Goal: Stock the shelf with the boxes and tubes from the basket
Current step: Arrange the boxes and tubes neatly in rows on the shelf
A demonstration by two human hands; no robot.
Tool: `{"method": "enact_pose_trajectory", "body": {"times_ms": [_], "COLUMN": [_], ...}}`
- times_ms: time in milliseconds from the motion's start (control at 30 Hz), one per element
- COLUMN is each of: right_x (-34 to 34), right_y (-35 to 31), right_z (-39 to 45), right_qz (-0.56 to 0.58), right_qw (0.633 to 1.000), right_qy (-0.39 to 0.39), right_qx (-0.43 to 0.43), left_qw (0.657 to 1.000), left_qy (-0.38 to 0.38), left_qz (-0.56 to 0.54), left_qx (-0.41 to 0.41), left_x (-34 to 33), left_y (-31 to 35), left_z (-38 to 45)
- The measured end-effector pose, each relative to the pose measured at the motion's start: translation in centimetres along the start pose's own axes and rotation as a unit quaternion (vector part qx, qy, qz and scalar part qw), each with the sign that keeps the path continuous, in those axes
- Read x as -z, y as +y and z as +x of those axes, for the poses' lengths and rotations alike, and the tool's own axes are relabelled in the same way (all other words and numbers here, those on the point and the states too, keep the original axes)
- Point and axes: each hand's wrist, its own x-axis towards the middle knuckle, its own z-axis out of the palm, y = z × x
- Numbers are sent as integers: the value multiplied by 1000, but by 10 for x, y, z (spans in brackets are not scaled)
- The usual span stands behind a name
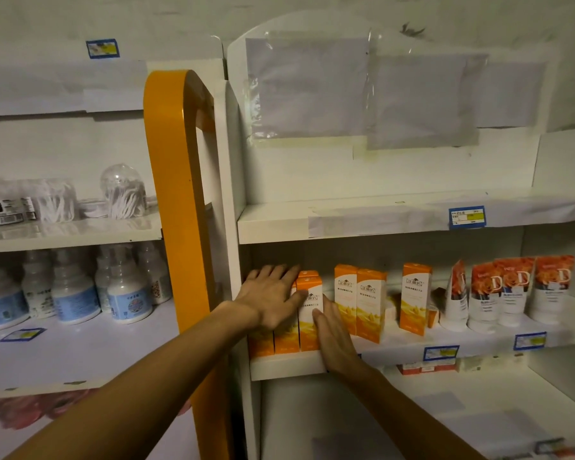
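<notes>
Our right hand (331, 330) and left hand (273, 295), both flat and open and gripping nothing, press the orange boxes (307, 313) together at the left end of the shelf (289, 366), probably to keep them tidy.

On the middle shelf (346, 358) of the white unit, the left hand (271, 298) lies flat with spread fingers on the front of a tight group of orange and white boxes (309, 313) at the shelf's left end, and the right hand (334, 340) presses its open palm against the right side of the same group. Further right on this shelf stand a pair of the same boxes (361, 300), then a single box (414, 298), and then white tubes with orange tops (512, 290). On the neighbouring unit to the left, behind an orange frame (176, 194), stand white bottles with blue labels (73, 290).
</notes>
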Motion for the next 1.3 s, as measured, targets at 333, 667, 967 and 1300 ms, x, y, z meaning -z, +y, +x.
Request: {"method": "enact_pose_trajectory", "body": {"times_ms": [333, 667, 967, 1300], "right_x": [48, 126, 122, 108], "right_y": [-19, -33, -31, -20], "right_z": [0, 20, 43, 53], "right_qz": [-74, -294, -369, -234], "right_qw": [994, 927, 927, 969], "right_qy": [-31, 152, 27, 42], "right_qx": [71, 179, 58, 68], "left_qw": [1000, 999, 998, 998], "left_qy": [17, -7, 6, -8], "left_qz": [8, 30, 39, -7], "left_qx": [-11, -20, -58, -60], "left_x": [-3, 9, 11, 4], "left_y": [0, 4, 33, 35], "left_z": [0, 2, 3, 5]}}
